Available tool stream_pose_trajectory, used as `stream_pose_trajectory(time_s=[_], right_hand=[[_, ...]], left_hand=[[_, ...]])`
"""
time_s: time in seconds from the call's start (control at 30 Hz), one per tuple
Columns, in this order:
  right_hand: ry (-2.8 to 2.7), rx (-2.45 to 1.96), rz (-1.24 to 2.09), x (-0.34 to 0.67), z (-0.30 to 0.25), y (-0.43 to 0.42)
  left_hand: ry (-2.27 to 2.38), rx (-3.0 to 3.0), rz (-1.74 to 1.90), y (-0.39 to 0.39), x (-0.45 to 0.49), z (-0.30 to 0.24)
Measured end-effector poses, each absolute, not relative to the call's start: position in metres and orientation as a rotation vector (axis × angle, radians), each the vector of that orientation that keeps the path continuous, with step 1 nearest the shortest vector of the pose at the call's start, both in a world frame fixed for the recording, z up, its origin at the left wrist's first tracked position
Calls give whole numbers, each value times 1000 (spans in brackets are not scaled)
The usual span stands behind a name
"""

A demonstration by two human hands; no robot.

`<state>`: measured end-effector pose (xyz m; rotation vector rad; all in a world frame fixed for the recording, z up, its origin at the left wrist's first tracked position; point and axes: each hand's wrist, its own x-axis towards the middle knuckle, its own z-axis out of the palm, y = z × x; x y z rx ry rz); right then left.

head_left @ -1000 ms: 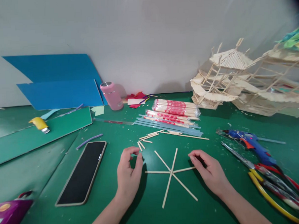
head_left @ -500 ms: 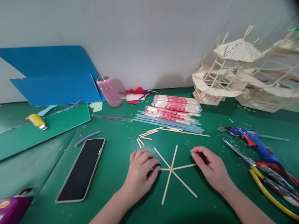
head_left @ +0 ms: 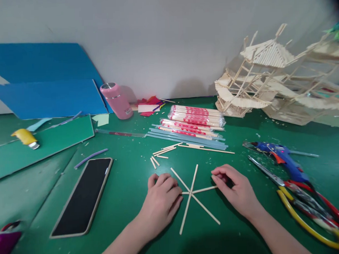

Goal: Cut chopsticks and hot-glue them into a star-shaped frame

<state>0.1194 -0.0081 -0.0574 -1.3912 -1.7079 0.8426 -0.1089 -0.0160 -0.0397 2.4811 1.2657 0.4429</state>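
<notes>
Three thin wooden sticks cross into a star (head_left: 191,192) on the green mat. My left hand (head_left: 161,200) rests palm down over the left end of the horizontal stick, fingers together and curled slightly; whether it grips anything is hidden. My right hand (head_left: 236,191) lies at the right end of that stick, its fingertips pinching the stick's tip. Short cut stick pieces (head_left: 159,155) lie just beyond the star.
Wrapped chopstick bundles (head_left: 195,120) and blue strips lie behind. A phone (head_left: 82,196) sits at left, a blue glue gun (head_left: 283,159), scissors and pliers (head_left: 308,207) at right. A stick model building (head_left: 263,81), a pink bottle (head_left: 116,101), blue boards (head_left: 44,95) stand at the back.
My left hand moved right from a raised pinch and came down flat over the left end of the horizontal stick. My right hand stayed at the right end. The view shifted slightly.
</notes>
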Motion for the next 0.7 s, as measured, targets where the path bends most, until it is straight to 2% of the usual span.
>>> stream_pose_trajectory(time_s=[0.27,0.47,0.7], right_hand=[[-1720,-1408,817,121,-55,-12],[-1990,-1356,836,107,-47,-23],[-2226,-1446,694,94,-47,-35]], left_hand=[[1282,2535,495,-15,-107,-45],[1306,2554,467,-16,-103,-44],[1292,2582,490,-17,-103,-48]])
